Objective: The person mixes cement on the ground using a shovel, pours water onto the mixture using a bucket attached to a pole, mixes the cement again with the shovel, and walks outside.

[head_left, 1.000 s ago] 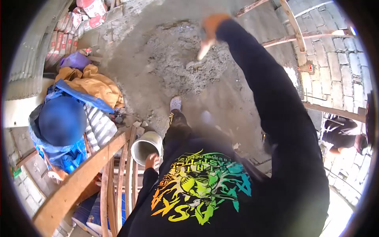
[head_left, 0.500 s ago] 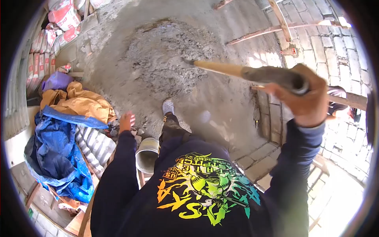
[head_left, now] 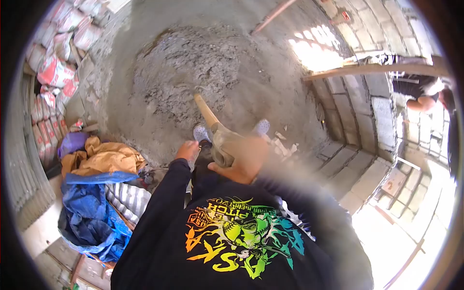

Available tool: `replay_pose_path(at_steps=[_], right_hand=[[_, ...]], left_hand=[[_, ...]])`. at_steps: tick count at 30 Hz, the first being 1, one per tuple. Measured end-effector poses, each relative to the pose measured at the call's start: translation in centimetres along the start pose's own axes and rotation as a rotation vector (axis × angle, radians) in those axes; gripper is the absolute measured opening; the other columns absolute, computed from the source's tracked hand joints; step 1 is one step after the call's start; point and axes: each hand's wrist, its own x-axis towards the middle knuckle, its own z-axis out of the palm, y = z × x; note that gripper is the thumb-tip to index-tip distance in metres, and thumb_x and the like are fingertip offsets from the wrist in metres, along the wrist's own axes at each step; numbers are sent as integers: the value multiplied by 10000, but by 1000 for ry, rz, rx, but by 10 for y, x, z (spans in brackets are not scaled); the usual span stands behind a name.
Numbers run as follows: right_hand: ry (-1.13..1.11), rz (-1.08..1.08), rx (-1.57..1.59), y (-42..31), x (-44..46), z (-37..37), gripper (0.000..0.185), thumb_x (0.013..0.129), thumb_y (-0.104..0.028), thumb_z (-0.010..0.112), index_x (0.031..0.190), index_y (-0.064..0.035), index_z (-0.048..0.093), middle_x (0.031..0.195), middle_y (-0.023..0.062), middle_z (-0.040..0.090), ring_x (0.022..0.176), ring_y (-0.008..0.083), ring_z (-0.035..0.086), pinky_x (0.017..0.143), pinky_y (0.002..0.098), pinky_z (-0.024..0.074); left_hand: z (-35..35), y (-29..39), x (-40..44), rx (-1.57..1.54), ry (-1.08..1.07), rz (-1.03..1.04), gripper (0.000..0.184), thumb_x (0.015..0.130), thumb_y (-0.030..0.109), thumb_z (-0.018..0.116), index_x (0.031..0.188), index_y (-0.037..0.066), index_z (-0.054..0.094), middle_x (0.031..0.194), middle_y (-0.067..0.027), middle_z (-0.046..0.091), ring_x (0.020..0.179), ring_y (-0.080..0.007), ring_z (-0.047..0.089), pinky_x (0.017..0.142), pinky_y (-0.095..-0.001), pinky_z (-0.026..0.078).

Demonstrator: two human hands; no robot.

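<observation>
Pale wooden tool handle (head_left: pixel 208 114) with grey grip swung in from right to body's centre, lower end at rough, wet grey mix (head_left: pixel 188 65) | right hand (head_left: pixel 246 162): fingers wrapped round grip | left hand (head_left: pixel 186 151): half-open, seemingly empty, now within reach

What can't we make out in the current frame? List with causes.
- Far end of the tool: head view, out of sight where the shaft meets the grey mix.
- Finger placement of the right hand: head view, blurred.
- Other person: head view, partly washed out by glare near the right rim.
- Fine print on the bags: head view, too small.
</observation>
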Motion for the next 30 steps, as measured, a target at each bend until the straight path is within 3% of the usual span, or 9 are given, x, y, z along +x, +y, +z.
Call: replay_pose_path(at_steps=[6,9,11,13,14,19,21,27,30], right_hand=[[260,96,308,82,-93,-173,317,634,-281,762,739,-17,620,527,59,533,449,159,536,417,293,403],[515,341,514,159,-173,-202,364,683,-299,731,778,39,630,518,4,505,455,79,496,391,239,348],[830,632,937,222,-229,-173,358,748,-323,645,792,30,610,510,12,460,407,106,441,374,248,324],[1046,952,1217,279,-273,-124,365,801,-361,539,742,-1,558,494,17,397,376,113,368,360,255,296],[1157,1039,1271,301,-298,-91,331,804,-347,535,713,-29,518,492,18,376,373,115,359,356,255,297],[1500,1324,1706,317,-393,11,306,793,-324,563,620,-123,411,475,-32,312,361,106,320,327,259,274],[1678,1909,1070,315,-421,27,372,787,-389,563,569,-143,387,449,-46,283,342,100,292,314,257,253],[1891,1990,491,334,-446,3,447,806,-476,534,542,-160,360,404,-54,260,296,84,274,264,228,237],[1650,1948,447,398,-403,-15,381,779,-486,539,634,-141,468,472,-38,367,346,87,312,326,231,258]], left_hand=[[89,162,28,-532,35,-36,884,739,728,418,1264,17,381,1127,-169,546,1007,-301,545,819,-473,449],[149,226,66,-918,-119,97,930,722,748,411,1285,10,351,1126,-175,542,1016,-317,541,886,-492,407],[198,262,88,-1086,-70,152,744,771,620,505,1206,20,438,1073,-153,580,986,-291,566,914,-468,397],[222,257,141,-1258,0,213,412,800,391,600,1048,70,528,877,-82,623,804,-217,602,839,-403,449],[254,263,141,-1189,34,192,139,767,185,644,823,120,536,661,-2,555,584,-143,537,633,-325,476],[390,204,223,-898,-49,-228,224,732,168,666,686,147,448,566,19,441,445,-104,440,426,-260,398],[454,191,217,-646,-53,-309,254,712,199,695,676,122,456,572,-3,447,449,-138,454,430,-290,417],[621,106,290,-640,-370,-518,256,677,182,718,694,92,479,587,-36,473,445,-178,483,447,-343,469],[636,133,341,-736,-405,-492,224,721,214,672,727,73,498,557,-68,497,441,-210,505,446,-355,458]])
